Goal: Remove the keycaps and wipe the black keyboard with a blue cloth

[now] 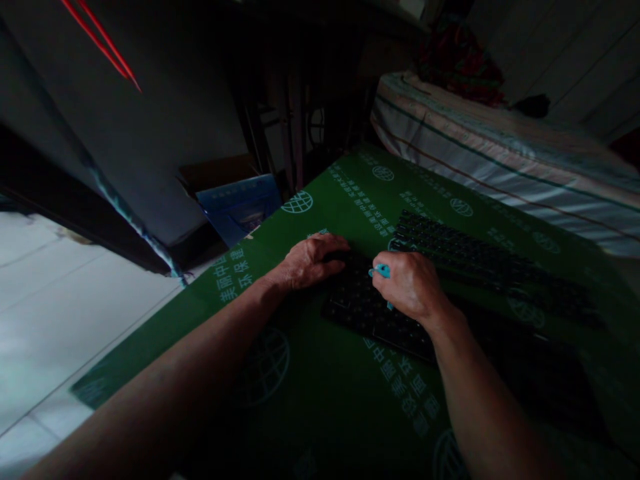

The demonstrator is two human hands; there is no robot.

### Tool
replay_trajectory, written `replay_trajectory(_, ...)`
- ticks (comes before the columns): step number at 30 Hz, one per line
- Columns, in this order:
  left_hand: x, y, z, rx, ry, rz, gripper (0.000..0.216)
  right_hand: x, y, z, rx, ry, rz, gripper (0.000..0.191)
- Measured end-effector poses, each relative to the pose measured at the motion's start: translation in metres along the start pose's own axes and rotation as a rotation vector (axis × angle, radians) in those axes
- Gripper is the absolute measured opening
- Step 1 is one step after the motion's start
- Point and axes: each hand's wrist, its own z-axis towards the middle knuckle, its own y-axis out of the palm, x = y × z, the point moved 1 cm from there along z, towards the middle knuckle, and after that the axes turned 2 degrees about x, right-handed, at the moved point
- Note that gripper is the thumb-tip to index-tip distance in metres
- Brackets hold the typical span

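Note:
A black keyboard [357, 313] lies slantwise before me, its keys dim in the low light. My left hand [317, 259] grips its far left corner, thumb on the near side and fingers over the edge. Closed in a fist, my right hand [407, 283] holds a small teal tool [383, 270] above the keys; one end pokes out by the thumb and another bit shows below the fist. The tool's kind and its working end are hidden. Behind the right hand lies a second black piece with rows of keys, like another keyboard [470, 250].
Both keyboards rest on a green board [200, 373] printed with white globes and characters. A bed with a striped sheet [480, 153] stands at the back right. A blue printed box or bag [243, 203] is beyond the left edge, above pale floor tiles [50, 293].

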Motion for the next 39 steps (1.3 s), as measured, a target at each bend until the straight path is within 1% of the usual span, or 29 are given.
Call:
replay_trajectory(2,0.000,0.000,0.000,0.005,-0.005,0.009,0.036,-0.007,0.001,0.000,0.001,-0.032,-0.006,0.017)
replay_trajectory(6,0.002,0.000,0.000,0.003,-0.007,0.012,0.035,-0.012,0.001,-0.002,-0.048,-0.068,-0.028,0.017)
replay_trajectory(9,0.002,-0.001,0.000,0.009,-0.005,0.004,0.035,-0.010,0.000,-0.002,-0.081,-0.066,-0.034,0.016)
replay_trajectory(13,0.002,-0.001,0.000,0.005,-0.009,0.003,0.035,-0.009,0.000,-0.001,-0.085,-0.034,-0.018,0.018)
replay_trajectory(17,0.002,-0.001,0.000,0.003,-0.016,0.001,0.037,-0.009,0.000,-0.001,-0.095,-0.062,-0.009,0.020)
replay_trajectory(25,0.001,0.000,0.000,-0.003,-0.017,0.006,0.036,-0.004,-0.005,-0.003,-0.128,-0.097,0.016,0.016)
replay_trajectory(30,0.001,0.000,0.000,0.005,-0.009,-0.003,0.036,-0.001,-0.007,-0.003,-0.157,-0.076,-0.018,0.012)
replay_trajectory(36,0.000,0.000,-0.001,0.013,0.000,-0.010,0.037,0.001,-0.002,-0.001,-0.125,-0.056,0.026,0.014)
replay_trajectory(39,0.000,0.000,-0.001,0.010,-0.005,-0.004,0.037,0.000,-0.002,-0.001,-0.137,-0.058,0.018,0.015)
